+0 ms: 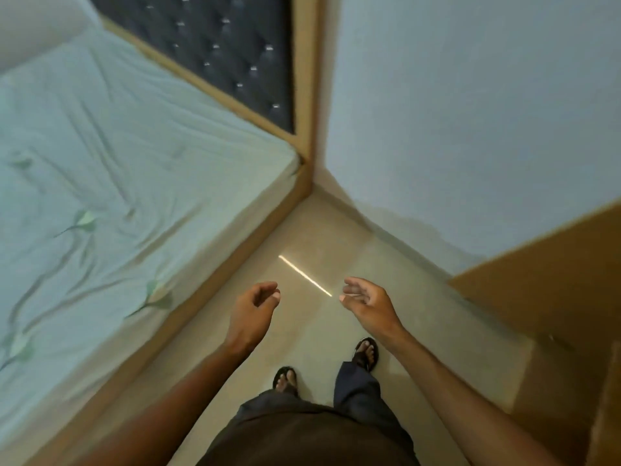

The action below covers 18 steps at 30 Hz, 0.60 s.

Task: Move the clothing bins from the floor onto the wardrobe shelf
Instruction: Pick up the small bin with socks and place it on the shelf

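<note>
Head view, clothing bins: none in sight on the floor or anywhere else, so where they are cannot be told.
Hands: left hand (253, 306) and right hand (364, 299) are held out over the floor, apart from each other, fingers loosely curled and holding nothing.
Progress: no bin is carried and no shelf is shown, so the number done and left cannot be counted (judged: a walk with nothing in hand).
Cabinet: brown flat-sided wooden cabinet (554, 280) at right, possibly the wardrobe.
Floor: glossy beige floor (302, 230), a narrow aisle, with a bright streak of reflected light (304, 275) between the hands.
Bed: pale green wrinkled leaf-print bedsheet (100, 163) at left, with a dark tufted headboard (228, 52) behind it.
Wall: plain pale wall (470, 112).
</note>
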{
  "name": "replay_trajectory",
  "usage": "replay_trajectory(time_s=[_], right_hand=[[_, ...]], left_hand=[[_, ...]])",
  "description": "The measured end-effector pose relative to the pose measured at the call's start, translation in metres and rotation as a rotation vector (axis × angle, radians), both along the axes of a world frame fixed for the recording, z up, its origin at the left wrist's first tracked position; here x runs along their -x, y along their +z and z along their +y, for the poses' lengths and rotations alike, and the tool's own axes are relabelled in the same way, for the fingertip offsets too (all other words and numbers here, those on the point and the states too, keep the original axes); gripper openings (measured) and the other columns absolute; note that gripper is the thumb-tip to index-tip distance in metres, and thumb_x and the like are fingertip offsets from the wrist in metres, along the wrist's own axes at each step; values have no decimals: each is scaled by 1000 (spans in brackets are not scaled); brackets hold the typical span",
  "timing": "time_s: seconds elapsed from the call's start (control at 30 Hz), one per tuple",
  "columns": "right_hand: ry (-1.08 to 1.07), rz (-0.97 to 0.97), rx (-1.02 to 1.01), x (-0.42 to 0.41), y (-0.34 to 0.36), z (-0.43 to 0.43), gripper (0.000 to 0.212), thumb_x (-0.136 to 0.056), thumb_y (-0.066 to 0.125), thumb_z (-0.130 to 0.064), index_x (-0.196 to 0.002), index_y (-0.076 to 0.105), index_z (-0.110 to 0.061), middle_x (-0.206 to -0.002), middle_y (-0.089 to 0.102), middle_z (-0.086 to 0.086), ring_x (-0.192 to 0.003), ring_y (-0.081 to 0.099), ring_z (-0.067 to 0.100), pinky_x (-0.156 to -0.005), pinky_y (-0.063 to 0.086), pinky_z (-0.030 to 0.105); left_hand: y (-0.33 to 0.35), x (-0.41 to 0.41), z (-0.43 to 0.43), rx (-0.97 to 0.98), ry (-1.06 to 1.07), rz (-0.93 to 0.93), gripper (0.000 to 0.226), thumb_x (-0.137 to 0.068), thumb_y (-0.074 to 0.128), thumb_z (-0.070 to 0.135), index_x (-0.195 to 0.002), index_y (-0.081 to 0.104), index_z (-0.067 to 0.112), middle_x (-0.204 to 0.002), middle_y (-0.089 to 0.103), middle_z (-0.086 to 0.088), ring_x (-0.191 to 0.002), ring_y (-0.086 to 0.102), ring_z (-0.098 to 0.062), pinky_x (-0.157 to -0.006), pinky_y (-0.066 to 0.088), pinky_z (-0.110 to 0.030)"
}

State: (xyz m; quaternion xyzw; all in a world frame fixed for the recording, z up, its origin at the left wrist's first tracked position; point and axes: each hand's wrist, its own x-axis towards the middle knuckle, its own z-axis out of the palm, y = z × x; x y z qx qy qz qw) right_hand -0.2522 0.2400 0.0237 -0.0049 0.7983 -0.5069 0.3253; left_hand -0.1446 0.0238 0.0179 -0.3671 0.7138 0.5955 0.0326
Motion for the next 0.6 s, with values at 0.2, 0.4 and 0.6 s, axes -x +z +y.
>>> replay_trajectory(time_s=[0.2,0.4,0.6], right_hand=[[459,-13,3,-30,0,-141,46,-85,69,-26,-129,57,-19,-117,65,0,-103,63,10,-91,53,28],[915,20,-8,-64,-8,-250,45,-86,68,-27,-129,57,-20,-116,66,0,-101,63,7,-86,53,23],[1313,43,0,-132,-13,-340,46,-88,65,-28,-132,55,-19,-117,63,-1,-101,63,8,-83,53,22]], left_hand=[[2,-114,-91,52,493,-36,21,-91,63,17,-110,67,23,-103,71,6,-95,65,-7,-88,54,-37],[3,-204,-107,27,908,-67,25,-92,61,16,-117,64,17,-108,69,0,-102,64,-13,-87,51,-29],[-8,-281,-98,-7,1253,-108,27,-93,61,19,-119,65,18,-110,68,1,-103,63,-14,-93,53,-38]])
